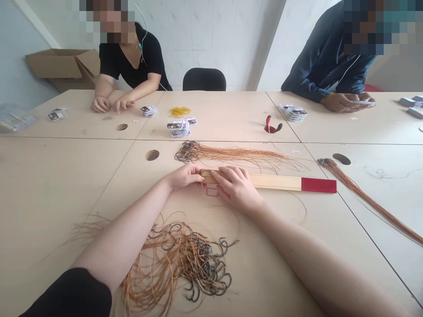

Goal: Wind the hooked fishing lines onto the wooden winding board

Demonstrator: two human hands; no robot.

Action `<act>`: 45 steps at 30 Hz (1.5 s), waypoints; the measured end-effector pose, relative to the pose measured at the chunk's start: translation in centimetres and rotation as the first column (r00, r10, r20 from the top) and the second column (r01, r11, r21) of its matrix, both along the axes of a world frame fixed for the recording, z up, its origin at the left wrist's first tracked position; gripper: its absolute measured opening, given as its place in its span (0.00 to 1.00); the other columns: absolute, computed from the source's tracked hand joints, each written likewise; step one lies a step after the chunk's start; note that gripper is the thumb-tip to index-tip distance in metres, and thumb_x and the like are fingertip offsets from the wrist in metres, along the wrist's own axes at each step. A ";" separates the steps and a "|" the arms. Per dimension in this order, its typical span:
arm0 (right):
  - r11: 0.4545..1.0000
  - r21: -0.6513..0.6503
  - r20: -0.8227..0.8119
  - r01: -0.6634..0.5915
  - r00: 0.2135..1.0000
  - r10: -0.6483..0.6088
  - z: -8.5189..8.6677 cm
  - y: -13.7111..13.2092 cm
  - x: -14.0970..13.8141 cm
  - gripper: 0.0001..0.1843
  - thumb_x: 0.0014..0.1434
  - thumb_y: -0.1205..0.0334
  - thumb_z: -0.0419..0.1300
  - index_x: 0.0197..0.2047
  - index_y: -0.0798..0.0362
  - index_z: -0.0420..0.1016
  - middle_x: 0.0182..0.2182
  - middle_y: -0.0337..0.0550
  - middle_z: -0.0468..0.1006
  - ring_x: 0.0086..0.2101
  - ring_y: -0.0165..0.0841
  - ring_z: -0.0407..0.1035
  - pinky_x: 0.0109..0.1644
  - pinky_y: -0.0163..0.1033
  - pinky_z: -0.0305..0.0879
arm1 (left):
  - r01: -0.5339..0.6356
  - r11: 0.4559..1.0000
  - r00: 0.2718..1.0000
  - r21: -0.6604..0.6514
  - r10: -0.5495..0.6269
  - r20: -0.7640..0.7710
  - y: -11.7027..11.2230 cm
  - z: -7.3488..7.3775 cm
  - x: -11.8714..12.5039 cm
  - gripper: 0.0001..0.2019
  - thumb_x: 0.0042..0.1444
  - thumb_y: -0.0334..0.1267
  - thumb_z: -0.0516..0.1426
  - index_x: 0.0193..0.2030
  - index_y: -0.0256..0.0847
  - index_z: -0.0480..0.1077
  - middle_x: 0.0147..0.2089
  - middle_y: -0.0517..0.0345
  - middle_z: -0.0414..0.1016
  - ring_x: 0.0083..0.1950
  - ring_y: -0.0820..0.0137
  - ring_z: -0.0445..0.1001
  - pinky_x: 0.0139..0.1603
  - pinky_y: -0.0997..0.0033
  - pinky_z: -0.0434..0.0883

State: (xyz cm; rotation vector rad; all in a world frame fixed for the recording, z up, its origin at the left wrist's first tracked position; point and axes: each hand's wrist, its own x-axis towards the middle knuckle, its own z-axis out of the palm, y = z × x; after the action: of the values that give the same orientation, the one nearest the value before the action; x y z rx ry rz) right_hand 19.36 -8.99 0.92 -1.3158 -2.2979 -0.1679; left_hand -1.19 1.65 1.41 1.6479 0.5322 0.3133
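Observation:
A long wooden stick (274, 181) with a red end (318, 185) lies across the table in front of me. My left hand (183, 175) pinches its left end, fingers closed. My right hand (235, 186) rests on top of the stick just to the right, fingers curled over it. A small red loop (212, 192) lies on the table below the stick between my hands. A tangled heap of dark hooks on orange line (185, 259) sits near me, under my left forearm. A straighter bundle of hooks and line (228, 153) lies just beyond the stick.
Another bundle of hooks and line (366, 198) runs along the right. Small packets (180, 127), yellow rubber bands (179, 111) and red-handled pliers (272, 126) lie further off. Two other people sit across the table, hands (112, 104) (343, 101) busy with packets. A cardboard box (62, 66) stands back left.

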 end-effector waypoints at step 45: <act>0.998 0.050 0.083 0.045 0.995 -0.049 -0.1 -0.1 -0.1 0.21 0.60 0.63 0.52 0.57 0.50 0.65 0.46 0.48 0.70 0.42 0.38 0.62 0.44 0.43 0.56 | 0.036 0.999 0.999 0.011 -0.036 -0.004 0.0 -0.2 0.1 0.09 0.51 0.34 0.58 0.37 0.31 0.76 0.34 0.49 0.79 0.33 0.70 0.74 0.34 0.75 0.69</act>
State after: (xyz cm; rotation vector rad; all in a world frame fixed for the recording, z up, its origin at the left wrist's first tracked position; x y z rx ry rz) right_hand 19.26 -9.05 0.77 -1.3628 -2.3185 -0.2980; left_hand -1.12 1.64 1.23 1.6677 0.5045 0.2872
